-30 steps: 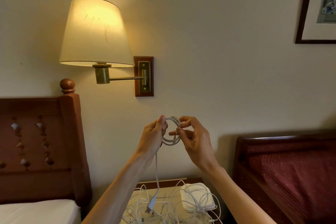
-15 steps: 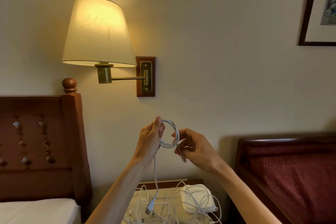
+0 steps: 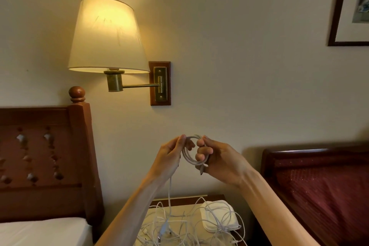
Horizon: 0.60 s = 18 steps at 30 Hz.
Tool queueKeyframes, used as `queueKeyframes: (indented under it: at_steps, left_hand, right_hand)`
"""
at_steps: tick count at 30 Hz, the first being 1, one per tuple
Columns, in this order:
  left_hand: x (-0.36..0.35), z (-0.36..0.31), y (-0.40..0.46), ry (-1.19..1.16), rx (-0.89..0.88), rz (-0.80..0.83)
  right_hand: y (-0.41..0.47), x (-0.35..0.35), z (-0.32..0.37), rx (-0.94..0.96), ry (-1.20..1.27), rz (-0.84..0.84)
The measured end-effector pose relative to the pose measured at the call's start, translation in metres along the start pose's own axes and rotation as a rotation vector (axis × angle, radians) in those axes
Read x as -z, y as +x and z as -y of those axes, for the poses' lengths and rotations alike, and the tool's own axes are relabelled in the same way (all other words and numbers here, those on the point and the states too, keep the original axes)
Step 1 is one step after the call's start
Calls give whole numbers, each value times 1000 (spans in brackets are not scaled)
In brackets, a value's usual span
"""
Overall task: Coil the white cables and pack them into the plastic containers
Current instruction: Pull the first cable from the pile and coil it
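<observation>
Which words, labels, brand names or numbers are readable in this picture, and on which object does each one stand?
No text can be read.
The framed picture shows only a blurred image, no letters.
The brass plate of the wall lamp is plain.
The white cables and the plastic containers show no visible print.
The coil held by both hands bears no marking.

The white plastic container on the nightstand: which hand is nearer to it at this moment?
Right. The right hand holds the coiled cable roughly above the plastic container, well clear of it. The left hand grips the same coil further to the left.
</observation>
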<state>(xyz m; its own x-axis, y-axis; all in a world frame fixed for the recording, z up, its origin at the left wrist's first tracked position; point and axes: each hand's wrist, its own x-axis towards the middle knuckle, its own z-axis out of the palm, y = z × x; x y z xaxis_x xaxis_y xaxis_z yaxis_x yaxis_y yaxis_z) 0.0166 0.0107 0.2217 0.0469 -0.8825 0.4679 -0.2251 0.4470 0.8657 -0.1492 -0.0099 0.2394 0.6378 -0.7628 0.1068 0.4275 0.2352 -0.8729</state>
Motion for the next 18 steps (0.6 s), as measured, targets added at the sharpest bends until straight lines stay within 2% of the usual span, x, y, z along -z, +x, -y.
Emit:
queueKeyframes:
  at_steps: [4,9,11,14,16,18]
  left_hand:
    - [23,27,5,163,-127,-5]
    - [48,73,0,509,-267,12]
    - [49,77,-1,780,-230,-5]
    - [41,65,-2,1282,22,-64]
    - [29,49,-10,1503,190,91]
    - [16,29,-21,1492,176,419]
  right_hand:
    - [-4,10,14,-3,99,51]
    - [-9,18,28,19,98,-54]
    - [-7,19,26,26,86,-74]
    - [-6,16,25,53,38,-104]
    - [-5,13,23,81,-73,-120]
    - [-2,7,17,153,-332,-160]
